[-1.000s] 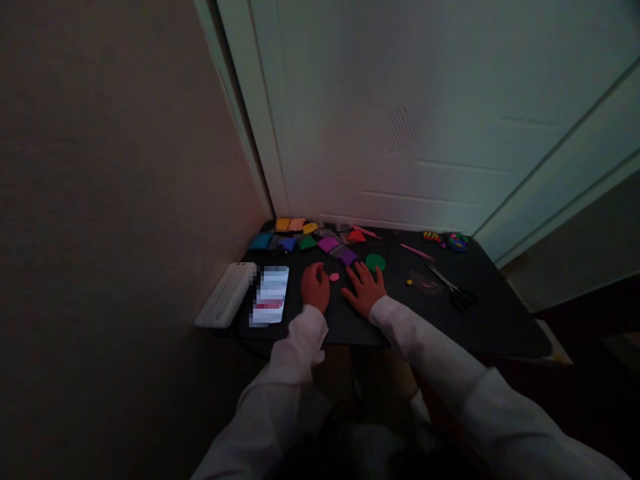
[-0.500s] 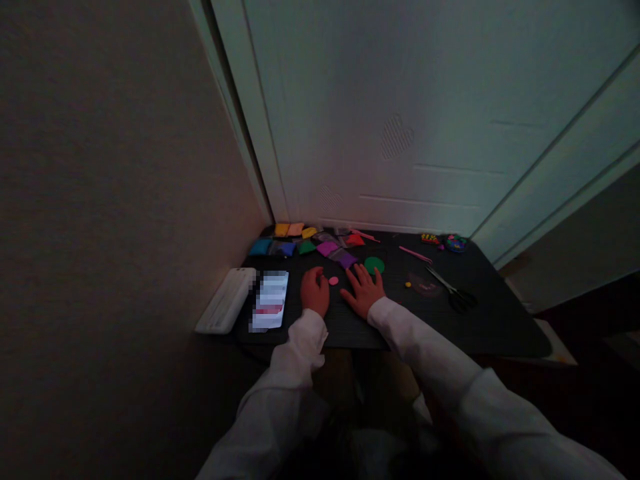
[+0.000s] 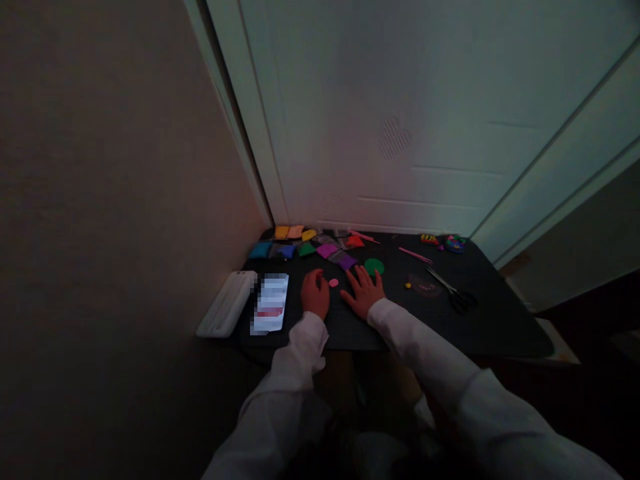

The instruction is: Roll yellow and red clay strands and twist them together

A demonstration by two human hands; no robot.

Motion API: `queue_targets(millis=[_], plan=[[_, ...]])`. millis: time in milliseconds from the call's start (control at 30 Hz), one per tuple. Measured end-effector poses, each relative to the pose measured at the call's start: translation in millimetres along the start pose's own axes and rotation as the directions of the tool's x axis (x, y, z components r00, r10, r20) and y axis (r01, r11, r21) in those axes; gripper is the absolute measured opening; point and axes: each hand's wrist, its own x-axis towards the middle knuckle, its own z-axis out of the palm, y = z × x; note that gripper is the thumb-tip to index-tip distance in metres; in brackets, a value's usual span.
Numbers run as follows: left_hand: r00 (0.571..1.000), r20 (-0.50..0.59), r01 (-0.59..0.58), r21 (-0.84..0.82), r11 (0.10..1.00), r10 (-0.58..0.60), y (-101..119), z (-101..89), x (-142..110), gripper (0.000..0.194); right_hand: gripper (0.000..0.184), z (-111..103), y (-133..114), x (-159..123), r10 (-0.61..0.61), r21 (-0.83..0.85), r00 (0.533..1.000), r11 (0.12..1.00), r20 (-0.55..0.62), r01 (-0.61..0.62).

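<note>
My left hand (image 3: 315, 295) rests on the dark table with its fingers curled in; whatever is inside them, if anything, is hidden. Just right of it lies a small flat pink disc (image 3: 333, 283). My right hand (image 3: 366, 293) lies palm down with its fingers spread, holding nothing visible. Beyond its fingertips is a larger flat green disc (image 3: 374, 267). A purple packet (image 3: 345, 261) lies close to the right hand's fingertips, on the far side. To the right of that hand sit a small yellow ball (image 3: 407, 285) and a clear thin piece (image 3: 425, 285).
Several coloured packets line the back, among them a blue packet (image 3: 261, 250). A lit phone (image 3: 271, 303) and a white device (image 3: 227, 305) occupy the left. Scissors (image 3: 451, 289), a pink stick-like tool (image 3: 415, 255) and a multicoloured item (image 3: 455, 244) lie to the right. A white panel (image 3: 350, 100) stands behind.
The view has tilted slightly, so the table appears a little lower. Both hands keep their places and poses beside the discs.
</note>
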Motion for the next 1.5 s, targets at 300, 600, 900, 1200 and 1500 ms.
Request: queue_targets(millis=[300,600,900,1200,1500], plan=[[0.999,0.020,0.026,-0.015,1.000,-0.026,1,1.1,-1,0.023,0.061,-13,-5,-44,-0.054,-0.010,0.999,0.998,0.005,0.054],[0.999,0.029,0.039,-0.031,0.999,-0.038,3,-0.9,-1,0.024,0.060,-4,-2,3,0.016,-0.011,0.999,1.000,0.046,-0.016],[0.999,0.033,0.027,-0.013,1.000,-0.026,2,0.5,0,0.024,0.059,-11,-5,-33,-0.044,-0.010,0.999,0.999,-0.028,0.044],[0.999,0.039,0.029,-0.017,0.999,-0.028,6,-0.5,-1,0.024,0.053,-42,54,-25,0.166,-0.063,0.971,0.982,-0.173,-0.179],[0.998,0.044,0.047,-0.010,0.999,-0.047,4,0.0,-1,0.024,0.057,-4,39,-42,-0.025,-0.079,0.999,0.997,0.021,0.026]])
